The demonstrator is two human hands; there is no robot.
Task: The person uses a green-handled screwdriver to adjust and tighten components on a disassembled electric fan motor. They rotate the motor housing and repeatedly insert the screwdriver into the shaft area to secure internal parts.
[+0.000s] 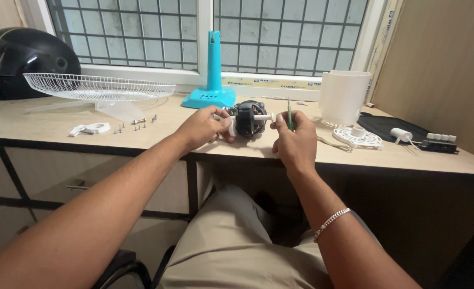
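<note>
Wooden desk under a barred window, fan parts spread across it.

Both hands hold a small fan motor point(247, 119) on the desk edge: the left hand point(204, 128) closed on its white end, apparently steadying it, the right hand point(296, 140) gripping a green screwdriver point(289, 113) upright beside the shaft. Left of the grip lie loose screws point(136, 124) and a wire guard point(98, 85); behind, a turquoise stand point(212, 80).

Fan motor point(246, 119): dark grey-black body, white end pieces. Screwdriver point(289, 115): green. Fan stand point(212, 80): turquoise blue. Wire guard point(99, 86): white mesh. Housing point(344, 97) and round grille plate point(358, 137): white. Helmet point(25, 59): glossy black. Tabletop point(44, 120): pale wood grain. Trousers point(231, 241): beige.
</note>
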